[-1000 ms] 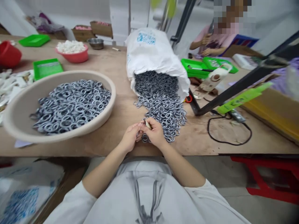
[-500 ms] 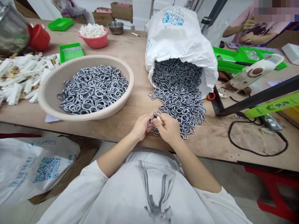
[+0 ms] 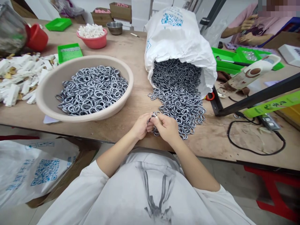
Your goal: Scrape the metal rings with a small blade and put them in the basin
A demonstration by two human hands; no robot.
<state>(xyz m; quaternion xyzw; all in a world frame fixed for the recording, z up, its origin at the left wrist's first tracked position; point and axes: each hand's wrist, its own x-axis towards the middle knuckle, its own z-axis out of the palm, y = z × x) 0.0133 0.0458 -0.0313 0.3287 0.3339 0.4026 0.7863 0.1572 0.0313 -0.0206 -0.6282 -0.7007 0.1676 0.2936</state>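
Observation:
Over the table's front edge, my left hand and my right hand meet with fingers closed. Between their fingertips a small grey ring shows in part; the fingers cover the rest. Right behind and beside my right hand spreads a loose heap of grey rings. It spills from the mouth of a white woven sack lying on its side. To the left of my hands stands a wide beige basin holding many similar rings.
White plastic pieces lie at the left, near a green tray and a pink bowl. To the right are a black metal bar, a cable and green trays. Another person's hands show at the far right.
A pale and dark piece at my right fingertips no longer shows. My right thumb now presses closer to my left fingers. The whole view has shifted slightly.

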